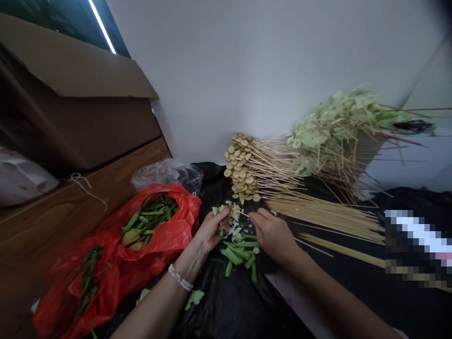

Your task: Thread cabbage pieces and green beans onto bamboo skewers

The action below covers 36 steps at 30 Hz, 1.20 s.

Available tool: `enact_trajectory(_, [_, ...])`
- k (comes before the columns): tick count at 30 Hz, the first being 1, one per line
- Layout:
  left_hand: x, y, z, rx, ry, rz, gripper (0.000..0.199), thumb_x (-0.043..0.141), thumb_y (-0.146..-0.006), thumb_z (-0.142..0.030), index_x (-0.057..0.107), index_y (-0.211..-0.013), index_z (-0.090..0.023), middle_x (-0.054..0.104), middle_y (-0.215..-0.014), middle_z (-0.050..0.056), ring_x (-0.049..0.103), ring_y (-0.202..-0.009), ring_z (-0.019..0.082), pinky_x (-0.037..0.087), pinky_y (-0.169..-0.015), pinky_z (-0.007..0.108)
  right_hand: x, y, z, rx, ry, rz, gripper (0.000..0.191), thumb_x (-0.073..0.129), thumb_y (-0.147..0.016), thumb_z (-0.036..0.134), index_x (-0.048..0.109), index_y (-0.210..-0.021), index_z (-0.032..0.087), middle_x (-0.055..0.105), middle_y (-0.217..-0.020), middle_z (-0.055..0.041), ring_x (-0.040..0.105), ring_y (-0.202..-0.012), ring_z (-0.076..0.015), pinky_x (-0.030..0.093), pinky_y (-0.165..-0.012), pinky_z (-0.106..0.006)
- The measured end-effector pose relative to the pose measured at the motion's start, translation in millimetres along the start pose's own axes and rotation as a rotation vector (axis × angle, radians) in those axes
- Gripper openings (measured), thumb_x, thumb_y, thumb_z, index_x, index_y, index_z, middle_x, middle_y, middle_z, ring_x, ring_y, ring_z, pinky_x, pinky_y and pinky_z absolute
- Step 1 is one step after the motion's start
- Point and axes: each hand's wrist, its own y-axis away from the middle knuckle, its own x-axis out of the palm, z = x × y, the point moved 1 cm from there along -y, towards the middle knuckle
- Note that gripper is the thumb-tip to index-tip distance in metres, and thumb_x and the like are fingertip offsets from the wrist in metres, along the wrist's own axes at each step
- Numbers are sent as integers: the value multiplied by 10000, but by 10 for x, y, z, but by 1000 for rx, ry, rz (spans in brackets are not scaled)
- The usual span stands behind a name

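Left hand (213, 228) is holding cut green pieces (221, 220), fingers closed around them, thumb on top. Right hand (271, 233) is pinching a thin stick (242, 213), fingers narrow, the stick spanning the gap to the left hand. Can't tell if the tip is sitting inside a piece or only against it; the left fingers are covering that end.

Reading this as the threading step: green pieces going on a stick, one skewer in hand. My take, the next move is calling for a firm left pinch, fingertips clear of the stick's line, and a straight push from the right.

More green lengths (240, 254) are lying loose just below and between the hands, on black plastic (226, 301). Pale chopped bits (235, 230) are scattering between the hands, right beside the left fingertips.

Bare sticks (325, 216) are lying beyond the right hand, to its right. Skewered round slices (240, 165) are stacking up ahead of both hands; leafy skewers (328, 122) are piling farther off, ahead and right of the right hand. Red bag (165, 235) is sitting open left of the left hand, holding more greens.
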Motion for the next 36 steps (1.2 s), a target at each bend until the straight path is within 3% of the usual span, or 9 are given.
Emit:
enact_trajectory(3, [-18,-8,8,-5,-10,22,292,821,-654,-271,598,-723,-95,369,-528,-84,280,-416,-18,199,-386,95,23,1,6,-7,-15,-6,288,346,-950,157,625,-1006,197,580,-891,-37,567,-765,-145,348,-628,-249])
enact_trajectory(11, [3,-9,9,48,-59,-18,322,846,-605,-266,611,-716,-77,503,-627,-40,281,-429,-27,194,-392,107,48,9,34,37,-20,19,277,348,-957,164,620,-1003,191,587,-914,-37,574,-810,-138,356,-675,-232])
enact_trajectory(16, [28,9,60,33,-95,-12,317,840,-614,-290,621,-706,-80,402,-516,-77,267,-420,-9,182,-403,129,93,3,60,46,-52,15,271,352,-955,163,615,-1012,192,593,-942,-41,576,-834,-139,371,-704,-230])
enact_trajectory(26, [78,20,116,16,-197,-21,367,832,-609,-380,591,-653,-107,394,-485,-71,284,-408,5,194,-394,130,116,-56,52,66,-97,1,271,346,-984,233,614,-1023,220,622,-946,-23,590,-863,-131,381,-732,-215])
enact_trajectory(31, [29,-24,-4,-94,-45,-60,379,613,-826,-440,646,-881,-66,479,-592,-26,262,-373,-3,166,-335,114,30,-36,-33,131,-84,-76,269,360,-980,250,627,-1003,216,638,-958,-24,596,-902,-140,384,-761,-218])
enact_trajectory(33, [11,-29,-44,-140,74,-35,318,477,-898,-334,630,-921,-57,487,-619,-7,306,-386,19,193,-321,116,15,-31,-47,147,-83,-98,262,371,-970,236,627,-1018,215,638,-966,-27,596,-913,-143,386,-773,-221])
enact_trajectory(36, [-11,-24,-83,-165,212,-4,252,396,-868,-172,606,-940,-54,491,-645,15,384,-432,54,246,-315,123,10,-27,-37,138,-81,-89,262,385,-952,209,620,-1069,215,633,-975,-28,598,-901,-144,389,-764,-224])
